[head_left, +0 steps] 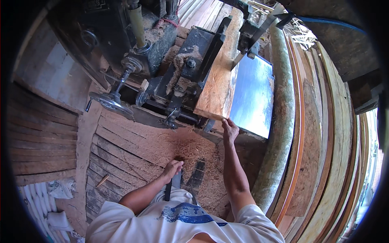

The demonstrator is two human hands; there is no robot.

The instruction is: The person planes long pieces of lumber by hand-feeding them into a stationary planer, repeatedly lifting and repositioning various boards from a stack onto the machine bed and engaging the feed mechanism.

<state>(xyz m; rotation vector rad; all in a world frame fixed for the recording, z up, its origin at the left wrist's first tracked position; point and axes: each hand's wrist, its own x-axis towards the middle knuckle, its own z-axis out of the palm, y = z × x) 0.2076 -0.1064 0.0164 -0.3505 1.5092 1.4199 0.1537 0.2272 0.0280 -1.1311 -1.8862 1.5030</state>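
A thick wooden plank (216,91) lies lengthwise on the sawing machine, between a black upright fence (212,50) and a metal blade guide (249,38). My right hand (230,130) is closed on the plank's near end, at its right corner, with the arm stretched forward. Closer to my body, my left hand (173,168) is closed around a dark narrow stick (167,192). One end of it shows below the fist and a dark tip above. Its exact kind is unclear, and my fingers hide its middle.
A metal handwheel (111,102) juts out at the machine's left. Right of the plank is a shiny metal table (253,93), then a round log (281,121) and long stacked boards (324,137). Sawdust (190,146) covers the slatted floor. White sacks (42,206) lie at lower left.
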